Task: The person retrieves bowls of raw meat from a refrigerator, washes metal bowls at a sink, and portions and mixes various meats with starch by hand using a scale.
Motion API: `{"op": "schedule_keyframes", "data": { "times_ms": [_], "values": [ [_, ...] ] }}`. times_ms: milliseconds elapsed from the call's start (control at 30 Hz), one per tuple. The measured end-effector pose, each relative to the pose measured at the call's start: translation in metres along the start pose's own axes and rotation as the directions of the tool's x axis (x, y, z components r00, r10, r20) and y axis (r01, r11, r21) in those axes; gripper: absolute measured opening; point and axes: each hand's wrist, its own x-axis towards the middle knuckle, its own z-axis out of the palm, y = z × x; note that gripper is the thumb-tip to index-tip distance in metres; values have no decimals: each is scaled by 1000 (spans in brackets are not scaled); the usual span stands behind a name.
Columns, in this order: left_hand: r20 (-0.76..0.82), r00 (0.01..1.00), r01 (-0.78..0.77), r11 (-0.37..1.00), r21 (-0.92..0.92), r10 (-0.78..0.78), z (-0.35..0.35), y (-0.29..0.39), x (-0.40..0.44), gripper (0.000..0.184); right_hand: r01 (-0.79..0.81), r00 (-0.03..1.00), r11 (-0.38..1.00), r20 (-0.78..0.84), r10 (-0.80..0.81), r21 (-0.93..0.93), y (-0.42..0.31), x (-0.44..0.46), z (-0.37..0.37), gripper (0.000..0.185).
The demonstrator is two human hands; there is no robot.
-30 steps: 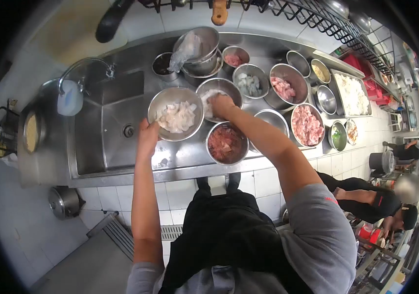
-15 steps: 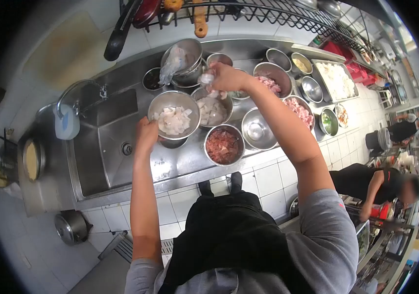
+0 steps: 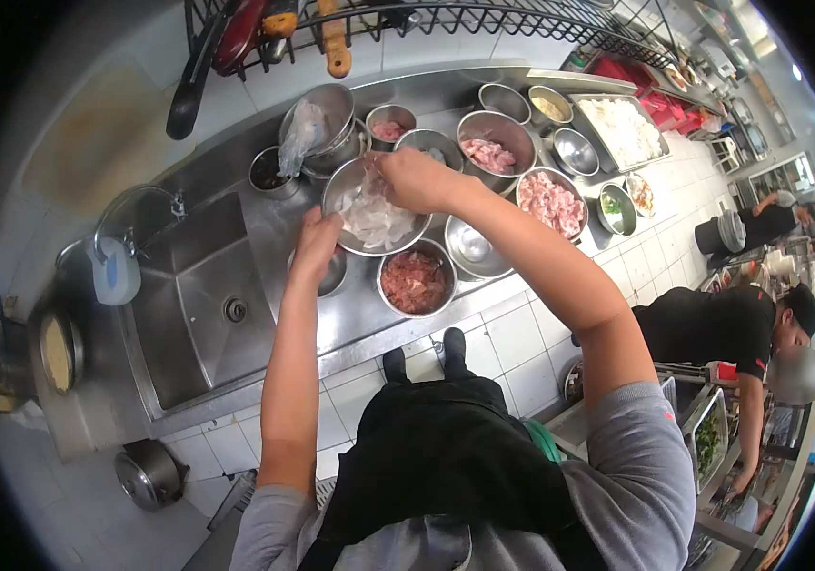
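Note:
A steel bowl (image 3: 342,178) of pale, whitish slices (image 3: 377,221) is tilted above the counter. Its near left rim is in the grip of my left hand (image 3: 316,246). My right hand (image 3: 417,181) is closed over the bowl's far right side, fingertips down inside it. Something whitish and translucent shows below those fingers, too blurred to name. Just in front stands a steel bowl of red minced-looking meat (image 3: 415,282). An empty steel bowl (image 3: 472,249) lies under my right forearm. A smaller pot (image 3: 334,274) is partly hidden behind my left wrist.
Bowls of pink meat (image 3: 550,204) and green pieces (image 3: 616,209) stand to the right, with a white-filled tray (image 3: 621,131) behind. A sink (image 3: 200,295) lies left. Knives (image 3: 200,81) hang from the overhead rack (image 3: 484,21). Another person (image 3: 712,328) works at right.
My right hand has come down from behind the bowls to the bowl of pale slices. That bowl has shifted right and tilted, covering the second bowl of pale slices. The co-worker's arm has extended lower.

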Motion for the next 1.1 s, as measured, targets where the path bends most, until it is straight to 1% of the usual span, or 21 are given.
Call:
{"op": "schedule_keyframes", "data": {
  "times_ms": [33, 100, 133, 200, 233, 267, 300, 333, 367, 400, 433, 467, 500, 567, 600, 667, 733, 800, 933, 1000, 1100],
  "values": [
    [-4, 1000, 13, 1000, -7, -13, 1, 2, -3, 26, 7, 1000, 1000, 8, -7, 5, 1, 1, 3, 31],
    [-26, 999, 32, 999, -17, -32, -7, -2, -4, 29, 227, 960, 971, -148, -237, -79, 2, 6, 10, 24],
    [-20, 1000, 22, 998, -66, -24, -13, -6, -3, 28, 241, 959, 968, -139, -249, -69, 1, 10, 12, 24],
    [-25, 999, 24, 993, -116, -27, -28, -16, -6, 27, 404, 894, 915, -214, -393, 8, -1, 17, 17, 20],
    [-106, 994, 22, 992, -125, -35, -33, -9, -15, 26, 407, 895, 913, -207, -395, 17, -3, 20, 16, 20],
    [-183, 982, 16, 991, -133, -41, -37, -6, -21, 25, 352, 923, 913, -240, -302, 206, -5, 24, 12, 18],
    [-186, 982, 21, 991, -135, -46, -47, -10, -23, 25, 290, 946, 875, -254, -201, 388, -5, 28, 10, 16],
    [-196, 980, 16, 998, -67, -28, -64, -15, -25, 24, 289, 947, 873, -251, -200, 393, 5, 31, 16, 16],
    [-205, 979, 8, 1000, 3, -7, -78, -18, -28, 24, 72, 994, 832, -107, -16, 550, 23, 35, 28, 18],
    [-210, 978, 8, 1000, 8, -6, -87, -21, -34, 24, -152, 987, 735, 65, 146, 660, 41, 40, 45, 20],
    [-264, 964, 11, 998, -56, -25, -94, -23, -42, 24, -280, 958, 763, 224, 181, 582, 59, 45, 66, 25],
    [-315, 948, 7, 993, -120, -44, -100, -24, -48, 24, -221, 947, 943, 287, 146, 249, 68, 50, 93, 29],
    [-317, 948, 6, 994, -112, -41, -106, -25, -54, 24, -108, 924, 988, 354, 140, -111, 74, 54, 122, 32],
    [-358, 929, 36, 987, -159, -92, -116, -28, -61, 23, 195, 973, 925, 180, -142, -325, 79, 39, 174, 28],
    [-358, 930, 29, 988, -149, -82, -121, -29, -64, 23, 192, 975, 926, 168, -143, -326, 77, 44, 183, 28],
    [-365, 924, 102, 993, -58, -116, -127, -30, -71, 18, -35, 973, 970, 214, 88, -242, 75, 49, 197, 31],
    [-382, 919, 83, 995, -63, -100, -123, -28, -75, 15, -38, 967, 975, 238, 91, -219, 86, 61, 192, 31],
    [-410, 907, 72, 994, -80, -99, -123, -26, -76, 12, -197, 924, 976, 315, 217, -95, 97, 67, 186, 38],
    [-388, 918, 56, 996, -72, -80, -126, -25, -75, 11, -168, 960, 986, 224, 166, -9, 80, 52, 111, 41],
    [-363, 930, 45, 998, -51, -61, -124, -19, -70, 11, -117, 993, 984, 48, 111, 134, 83, 46, 103, 44],
    [-337, 938, 69, 996, -52, -82, -119, -9, -64, 14, -235, 971, 958, 91, 223, 166, 54, 31, 64, 40]
  ]
}}
